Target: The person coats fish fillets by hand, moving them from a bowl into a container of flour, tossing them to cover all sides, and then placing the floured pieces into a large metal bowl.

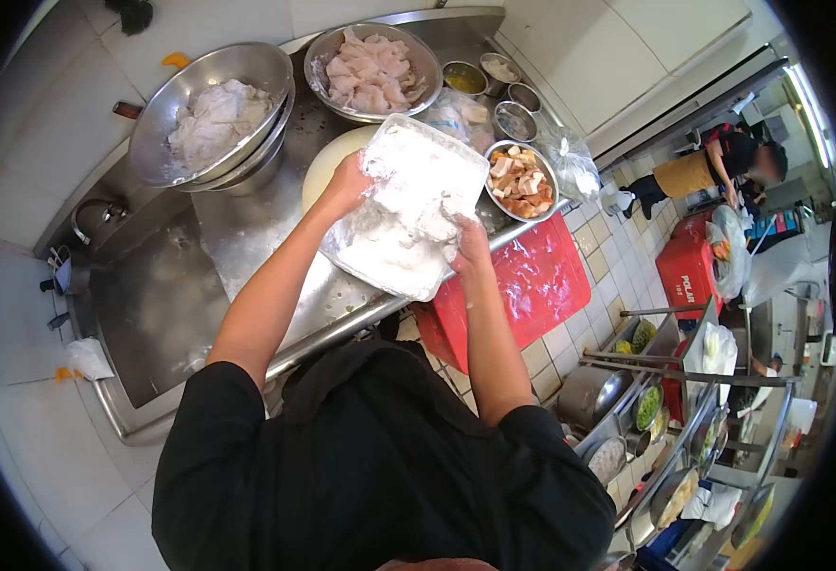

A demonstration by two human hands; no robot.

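Note:
A clear rectangular plastic tub of white flour sits in front of me at the counter's front edge. My left hand reaches over the tub's left side, its curled fingers in the flour. From the right side, my right hand reaches in with bent, flour-coated fingers. Between the hands lies a lumpy, flour-covered mass; I cannot tell what the fingers grip in it. Partly beneath the tub is a pale round surface. Behind the tub stands a steel bowl of pale raw meat slices.
Stacked steel bowls hold a floured mass at left, near the sink. A bowl of browned chunks and small steel cups stand right. Below is a red lid. A person bends near a red cooler.

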